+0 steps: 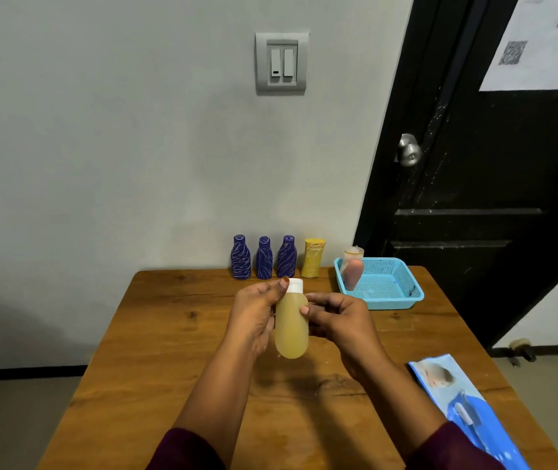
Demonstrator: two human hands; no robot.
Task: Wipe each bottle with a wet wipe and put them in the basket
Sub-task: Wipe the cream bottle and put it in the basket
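Note:
Above the middle of the wooden table (169,368) I hold a yellowish bottle (291,330) with a white cap, upright. My left hand (253,317) grips its left side, thumb up by the cap. My right hand (338,320) grips its right side, thumb on the front. No wipe shows in either hand. Three blue patterned bottles (264,257) and a yellow bottle (312,257) stand in a row at the table's far edge. The light blue basket (392,300) at the far right holds one pinkish bottle (352,269).
A blue wet wipe pack (464,408) lies at the table's near right edge. The grey wall with a switch plate (281,63) is behind the table, and a black door (491,198) stands to the right.

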